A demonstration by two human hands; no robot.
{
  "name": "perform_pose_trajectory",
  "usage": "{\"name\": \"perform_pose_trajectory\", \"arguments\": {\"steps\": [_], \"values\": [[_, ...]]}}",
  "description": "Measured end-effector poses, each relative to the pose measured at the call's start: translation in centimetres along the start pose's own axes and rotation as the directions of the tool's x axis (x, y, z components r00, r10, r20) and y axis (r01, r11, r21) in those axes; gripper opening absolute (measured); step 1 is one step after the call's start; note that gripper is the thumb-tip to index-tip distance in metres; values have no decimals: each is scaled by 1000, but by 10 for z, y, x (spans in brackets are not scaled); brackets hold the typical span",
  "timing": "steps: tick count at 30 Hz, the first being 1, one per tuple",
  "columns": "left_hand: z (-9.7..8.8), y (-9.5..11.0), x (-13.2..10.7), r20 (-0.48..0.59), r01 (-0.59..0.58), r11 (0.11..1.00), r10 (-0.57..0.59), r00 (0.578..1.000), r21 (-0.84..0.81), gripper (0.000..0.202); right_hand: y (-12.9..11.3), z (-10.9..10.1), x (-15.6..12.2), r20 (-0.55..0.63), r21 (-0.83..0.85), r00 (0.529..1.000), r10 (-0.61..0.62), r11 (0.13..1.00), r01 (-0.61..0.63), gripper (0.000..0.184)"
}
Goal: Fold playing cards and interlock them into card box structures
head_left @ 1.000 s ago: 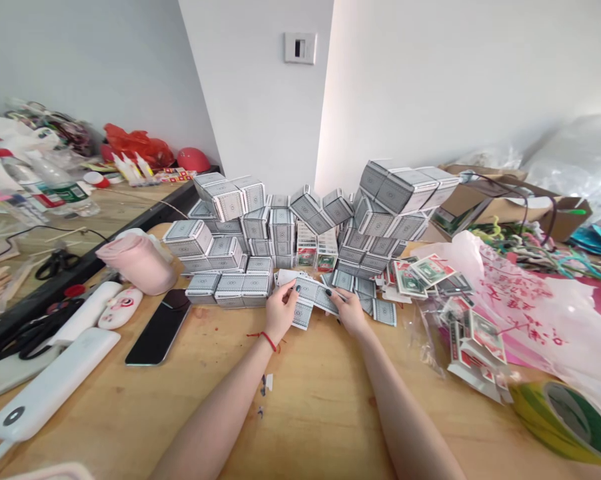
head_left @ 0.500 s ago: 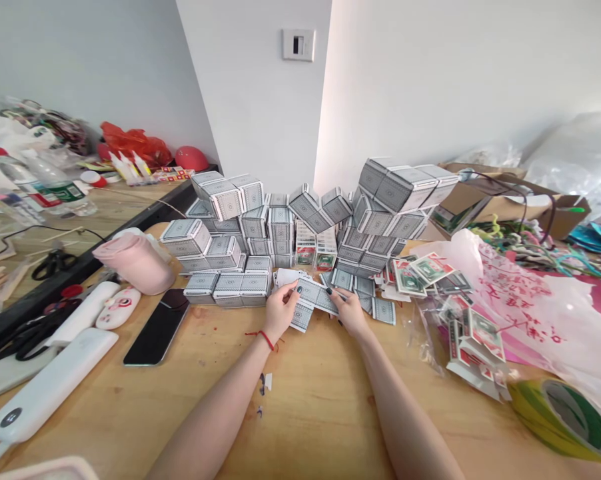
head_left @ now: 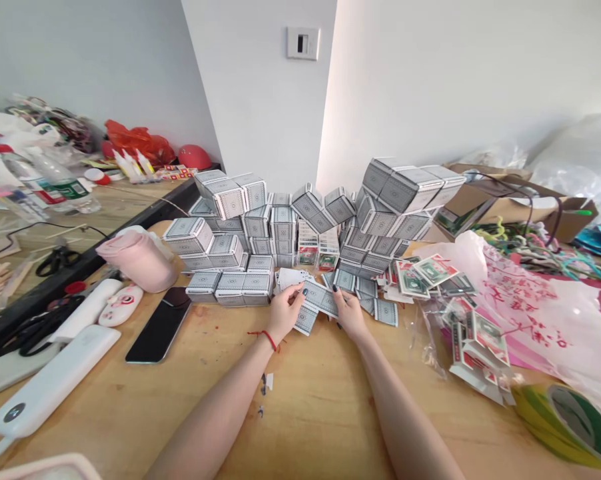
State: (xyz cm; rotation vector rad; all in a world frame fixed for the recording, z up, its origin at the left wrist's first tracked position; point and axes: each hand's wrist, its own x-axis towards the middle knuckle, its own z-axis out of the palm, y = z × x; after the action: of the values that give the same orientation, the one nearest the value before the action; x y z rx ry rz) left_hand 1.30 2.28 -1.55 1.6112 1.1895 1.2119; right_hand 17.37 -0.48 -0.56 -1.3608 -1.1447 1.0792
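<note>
My left hand (head_left: 282,315) and my right hand (head_left: 349,312) are both closed on one flat grey patterned card-box blank (head_left: 318,298), held just above the wooden table (head_left: 310,407). The left pinches its left end, the right its right end. A second flat blank (head_left: 305,320) lies under it. Right behind stands a pile of folded grey patterned boxes (head_left: 300,223) against the wall corner. More flat blanks (head_left: 375,308) lie to the right of my right hand.
A black phone (head_left: 158,325), a white power bank (head_left: 50,383), a pink mouse (head_left: 120,304) and a pink roll (head_left: 138,261) lie left. Bagged red-green card packs (head_left: 473,337), a pink plastic bag (head_left: 525,300) and a green tape roll (head_left: 568,423) lie right. Scissors (head_left: 53,261) rest far left.
Both hands stay on the flat blank and have shifted slightly; the blank has tilted a little between them. Nothing else on the table has moved.
</note>
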Motion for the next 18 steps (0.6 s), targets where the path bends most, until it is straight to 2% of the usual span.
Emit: {"name": "perform_pose_trajectory", "arguments": {"steps": [11,15,18], "values": [[9,1,-6,58,-28,999,29,998,-21,32,-1,8,0,0,27,1000,18,999,-18,50],[8,3,-6,39,-30,999,31,999,-16,31,-1,8,0,-1,47,999,38,998,-38,49],[7,5,-5,21,-5,1000,5,1000,-7,32,-2,6,1,-9,93,999,46,995,-45,56]]}}
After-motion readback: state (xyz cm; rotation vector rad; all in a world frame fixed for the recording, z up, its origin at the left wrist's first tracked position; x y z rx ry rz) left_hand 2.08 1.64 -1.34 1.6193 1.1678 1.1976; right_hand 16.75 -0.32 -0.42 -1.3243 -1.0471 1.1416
